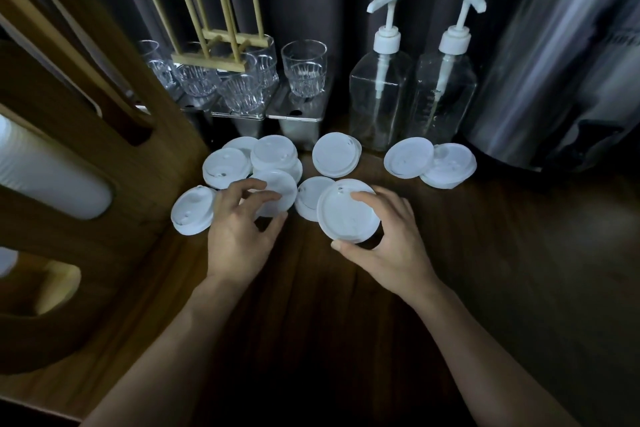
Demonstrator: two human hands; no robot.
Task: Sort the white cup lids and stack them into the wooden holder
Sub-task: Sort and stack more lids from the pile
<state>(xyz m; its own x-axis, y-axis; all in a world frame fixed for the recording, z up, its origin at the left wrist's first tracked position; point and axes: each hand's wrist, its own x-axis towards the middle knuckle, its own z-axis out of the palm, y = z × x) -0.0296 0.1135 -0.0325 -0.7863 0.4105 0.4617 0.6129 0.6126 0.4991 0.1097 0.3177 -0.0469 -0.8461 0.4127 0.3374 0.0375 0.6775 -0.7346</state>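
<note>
The front lid [346,211] is in my R hand [388,239]: thumb on the near rim, fingers curled over the far rim, lid tipped up off the worktop [346,322], prob. so it can seat on another. L hand [239,232] curls fingers & thumb round the next lid [277,191] just left of it, likely to pair them. Other lids [334,156] lie loose toward the back edge, some overlapping. The wooden holder [114,163] stands at the left edge, w/ a white stack [41,166] showing in its slot.
</note>
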